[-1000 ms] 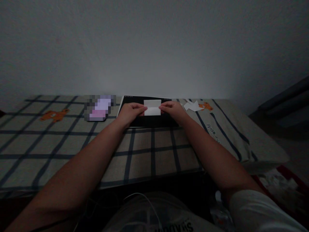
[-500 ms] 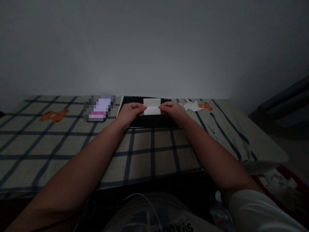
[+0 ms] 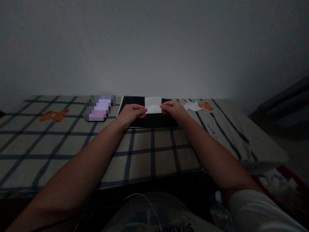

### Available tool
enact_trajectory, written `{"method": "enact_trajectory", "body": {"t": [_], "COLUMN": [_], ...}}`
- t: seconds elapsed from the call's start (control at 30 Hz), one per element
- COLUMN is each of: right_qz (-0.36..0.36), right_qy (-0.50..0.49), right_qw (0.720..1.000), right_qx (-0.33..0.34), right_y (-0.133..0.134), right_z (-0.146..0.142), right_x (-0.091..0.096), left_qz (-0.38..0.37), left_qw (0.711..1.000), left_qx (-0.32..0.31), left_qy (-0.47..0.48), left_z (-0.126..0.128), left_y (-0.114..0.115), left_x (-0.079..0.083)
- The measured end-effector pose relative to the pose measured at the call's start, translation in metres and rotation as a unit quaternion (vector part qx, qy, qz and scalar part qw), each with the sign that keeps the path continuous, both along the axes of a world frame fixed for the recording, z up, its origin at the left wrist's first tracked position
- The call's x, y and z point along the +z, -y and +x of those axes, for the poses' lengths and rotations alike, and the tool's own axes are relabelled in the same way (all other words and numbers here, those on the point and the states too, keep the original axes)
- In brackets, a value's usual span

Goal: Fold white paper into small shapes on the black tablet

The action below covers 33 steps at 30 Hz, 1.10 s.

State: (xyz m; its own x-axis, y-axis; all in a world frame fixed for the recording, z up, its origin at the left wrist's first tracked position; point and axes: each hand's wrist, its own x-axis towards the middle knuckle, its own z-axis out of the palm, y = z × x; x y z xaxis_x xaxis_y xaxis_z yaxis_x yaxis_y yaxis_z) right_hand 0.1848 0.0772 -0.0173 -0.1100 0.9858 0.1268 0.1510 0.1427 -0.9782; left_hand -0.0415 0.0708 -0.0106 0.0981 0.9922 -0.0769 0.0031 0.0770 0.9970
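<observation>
A small white sheet of paper (image 3: pixel 153 105) with a faint crosswise crease is held over a black board-like pad (image 3: pixel 154 121). My left hand (image 3: pixel 133 112) pinches the paper's left edge near its lower corner, thumb on top. At the opposite edge, my right hand (image 3: pixel 172 109) grips it between thumb and fingers. The pad has white edges and rows of small holes along its far side. Folded white paper pieces (image 3: pixel 192 106) lie just right of my right hand.
A checked cloth (image 3: pixel 142 158) covers the table, which meets a grey wall (image 3: pixel 154 48). On the left lies a phone (image 3: pixel 100 109), its screen blurred. A red bin (image 3: pixel 287 180) with crumpled scraps stands low at right, near a clear plastic bottle (image 3: pixel 220 211). A white cable (image 3: pixel 147 199) crosses my lap.
The paper has shifted slightly away from me and a little to the right. My left fingers have moved lower along its edge; my right hand stays nearly in place.
</observation>
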Motion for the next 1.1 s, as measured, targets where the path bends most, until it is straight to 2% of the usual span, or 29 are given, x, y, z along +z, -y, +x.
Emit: {"method": "enact_trajectory", "body": {"t": [0.17, 0.37, 0.57, 0.7, 0.97, 1.1], "right_qz": [0.006, 0.014, 0.005, -0.006, 0.046, 0.076], "right_qy": [0.0, -0.017, -0.031, -0.069, -0.07, -0.04], "right_qw": [1.0, 1.0, 0.999, 0.998, 0.996, 0.996], "right_qx": [-0.003, -0.011, -0.005, -0.006, -0.037, -0.038], "right_y": [0.0, -0.001, -0.003, -0.006, -0.009, -0.008], "right_z": [-0.002, 0.0, -0.001, -0.002, -0.002, 0.001], "right_x": [-0.001, -0.003, -0.006, -0.01, -0.01, -0.008], "left_qz": [0.026, -0.013, 0.059, 0.058, 0.112, 0.143], "left_qw": [1.0, 0.999, 0.997, 0.996, 0.983, 0.971], "left_qx": [0.018, -0.03, -0.01, -0.014, -0.006, -0.035], "left_qy": [0.002, 0.006, -0.038, -0.06, -0.147, -0.187], "left_z": [-0.001, -0.002, -0.003, -0.003, -0.004, -0.005], "left_y": [-0.001, -0.004, -0.003, -0.004, 0.0, -0.001], "left_x": [-0.001, -0.003, 0.001, 0.0, -0.003, -0.006]}}
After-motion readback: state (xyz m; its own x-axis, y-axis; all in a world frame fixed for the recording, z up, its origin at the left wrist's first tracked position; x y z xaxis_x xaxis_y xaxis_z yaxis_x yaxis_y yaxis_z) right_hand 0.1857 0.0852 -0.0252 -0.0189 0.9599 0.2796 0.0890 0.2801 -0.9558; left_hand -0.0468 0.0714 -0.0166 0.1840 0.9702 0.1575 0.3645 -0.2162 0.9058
